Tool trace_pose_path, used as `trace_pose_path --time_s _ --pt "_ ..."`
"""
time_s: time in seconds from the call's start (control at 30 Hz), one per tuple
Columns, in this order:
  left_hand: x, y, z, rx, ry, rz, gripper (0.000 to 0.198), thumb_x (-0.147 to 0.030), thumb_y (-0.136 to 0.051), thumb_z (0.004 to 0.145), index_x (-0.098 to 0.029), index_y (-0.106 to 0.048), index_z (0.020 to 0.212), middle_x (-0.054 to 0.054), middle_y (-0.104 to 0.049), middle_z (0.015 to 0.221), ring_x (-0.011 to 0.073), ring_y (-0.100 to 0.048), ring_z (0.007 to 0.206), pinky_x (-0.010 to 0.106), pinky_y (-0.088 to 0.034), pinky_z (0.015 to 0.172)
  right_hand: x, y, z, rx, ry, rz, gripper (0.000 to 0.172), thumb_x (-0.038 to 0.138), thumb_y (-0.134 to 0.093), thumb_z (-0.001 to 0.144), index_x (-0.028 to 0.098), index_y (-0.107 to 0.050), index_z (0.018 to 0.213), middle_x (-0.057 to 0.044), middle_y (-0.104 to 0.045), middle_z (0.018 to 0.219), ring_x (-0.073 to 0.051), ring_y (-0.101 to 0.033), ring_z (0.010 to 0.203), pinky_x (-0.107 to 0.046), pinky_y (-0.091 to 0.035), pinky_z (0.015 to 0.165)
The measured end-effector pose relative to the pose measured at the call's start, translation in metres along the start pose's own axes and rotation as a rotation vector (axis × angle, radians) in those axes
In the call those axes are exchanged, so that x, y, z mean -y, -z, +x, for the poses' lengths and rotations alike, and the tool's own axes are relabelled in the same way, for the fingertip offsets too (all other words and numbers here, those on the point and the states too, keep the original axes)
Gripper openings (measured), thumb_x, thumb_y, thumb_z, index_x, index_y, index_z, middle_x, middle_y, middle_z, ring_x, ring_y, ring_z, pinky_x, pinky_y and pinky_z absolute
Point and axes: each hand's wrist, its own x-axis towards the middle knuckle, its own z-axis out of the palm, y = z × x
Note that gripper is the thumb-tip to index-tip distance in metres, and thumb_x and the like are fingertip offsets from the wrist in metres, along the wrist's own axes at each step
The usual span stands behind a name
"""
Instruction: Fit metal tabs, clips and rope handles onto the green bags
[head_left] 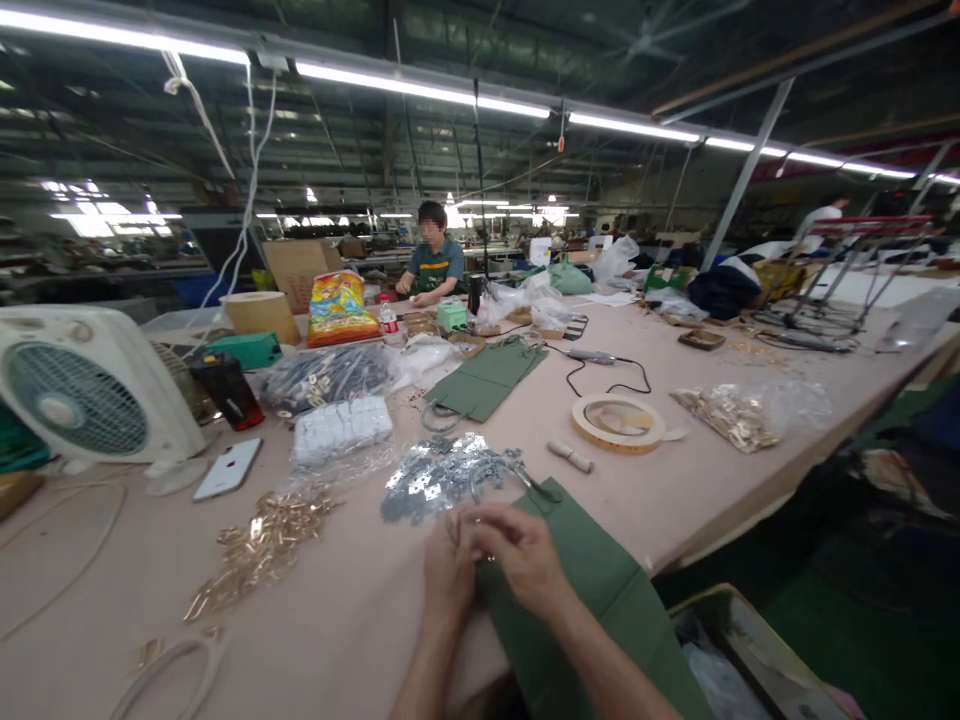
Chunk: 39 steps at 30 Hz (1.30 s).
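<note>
My left hand [448, 575] and my right hand [517, 553] meet at the near edge of the table, over the upper edge of a green bag [600, 610]. Both hands have their fingers curled and pinched together on that edge of the bag. A small piece between the fingers is too small to make out. Just beyond my hands lies a heap of silver metal parts [442, 475] on clear plastic. To the left of it is a scatter of gold-coloured metal parts [259, 545].
The long table [712, 480] carries a tape roll [619, 422], a white phone [227, 468], a white fan [86, 385], a stack of green bags [487, 380], a bag of gold parts [739, 412]. A person in green works at the far end. A box [750, 650] sits below right.
</note>
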Motion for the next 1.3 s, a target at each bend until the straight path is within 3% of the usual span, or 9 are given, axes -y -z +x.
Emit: trace_pose_path --time_s 0.13,0.27,0.33,0.4,0.57,0.7,0.93,1.13,1.3 --pt "0.011 -0.005 -0.003 0.034 0.006 -0.033 0.037 -0.051 -0.052 0.098 -0.023 -0.075 0.101 0.007 -0.074 0.102 0.0273 -0.069 0.102 0.043 -0.058 0.094 -0.015 0.087 0.005 -0.147 -0.093 0.034 0.044 0.051 -0.086 0.081 0.019 -0.08 0.111 -0.01 -0.079 0.109 -0.024 -0.076 0.096 -0.035 -0.062 0.092" --pt "0.024 -0.004 -0.004 -0.001 -0.048 -0.056 0.028 -0.043 -0.055 0.098 -0.025 -0.075 0.106 0.006 -0.07 0.116 0.0277 -0.065 0.114 0.047 -0.053 0.105 -0.031 0.13 0.006 -0.22 -0.151 0.197 0.049 0.045 -0.092 0.075 0.02 -0.078 0.115 -0.01 -0.078 0.115 -0.025 -0.074 0.108 -0.037 -0.058 0.104" --pt "0.024 -0.003 -0.006 -0.068 -0.1 -0.04 0.025 -0.039 -0.056 0.098 -0.026 -0.074 0.108 0.007 -0.069 0.121 0.0277 -0.064 0.118 0.047 -0.053 0.107 -0.037 0.135 0.008 -0.282 -0.129 0.264 0.049 0.043 -0.093 0.075 0.02 -0.077 0.116 -0.008 -0.077 0.114 -0.024 -0.074 0.109 -0.037 -0.058 0.106" --pt "0.017 -0.005 -0.009 -0.057 -0.19 -0.032 0.023 -0.034 -0.055 0.099 -0.026 -0.075 0.108 0.008 -0.069 0.12 0.0269 -0.065 0.117 0.045 -0.055 0.106 -0.039 0.134 0.01 -0.322 -0.117 0.294 0.048 0.041 -0.093 0.075 0.02 -0.077 0.115 -0.008 -0.076 0.115 -0.023 -0.073 0.112 -0.035 -0.057 0.107" --pt "-0.019 -0.033 -0.011 0.217 -0.387 -0.038 0.029 -0.022 -0.052 0.099 -0.029 -0.075 0.115 0.007 -0.072 0.12 0.0221 -0.071 0.11 0.035 -0.061 0.097 -0.037 0.132 0.012 -0.314 -0.094 0.278 0.045 0.038 -0.092 0.077 0.022 -0.075 0.115 -0.006 -0.076 0.115 -0.022 -0.071 0.115 -0.034 -0.056 0.107" --pt "-0.033 -0.051 -0.011 0.36 -0.392 0.009 0.034 -0.028 -0.062 0.094 -0.031 -0.071 0.127 0.006 -0.072 0.127 0.0231 -0.072 0.11 0.035 -0.063 0.093 -0.037 0.135 0.008 -0.246 -0.091 0.227 0.045 0.038 -0.091 0.078 0.024 -0.074 0.117 -0.006 -0.077 0.11 -0.022 -0.073 0.108 -0.037 -0.058 0.103" --pt "-0.022 -0.052 -0.016 0.443 -0.459 0.048 0.039 -0.037 -0.068 0.093 -0.033 -0.067 0.132 0.005 -0.073 0.127 0.0241 -0.073 0.109 0.035 -0.061 0.093 -0.045 0.139 0.007 -0.31 -0.104 0.169 0.041 0.036 -0.096 0.069 0.023 -0.079 0.105 -0.007 -0.08 0.105 -0.023 -0.074 0.1 -0.04 -0.058 0.098" --pt "-0.024 -0.055 -0.016 0.483 -0.381 0.078 0.032 -0.04 -0.059 0.101 -0.031 -0.069 0.129 0.005 -0.073 0.127 0.0229 -0.071 0.114 0.034 -0.058 0.096 -0.047 0.14 0.005 -0.327 -0.088 0.07 0.042 0.041 -0.092 0.074 0.023 -0.08 0.11 -0.008 -0.079 0.114 -0.024 -0.073 0.104 -0.04 -0.057 0.099" --pt "-0.022 -0.055 -0.014 0.413 -0.334 0.024 0.032 -0.031 -0.043 0.108 -0.029 -0.069 0.127 0.004 -0.073 0.124 0.0205 -0.07 0.114 0.032 -0.057 0.097 -0.044 0.142 0.01 -0.406 -0.048 0.045 0.048 0.049 -0.083 0.082 0.022 -0.076 0.122 -0.009 -0.077 0.121 -0.022 -0.073 0.101 -0.036 -0.058 0.094"
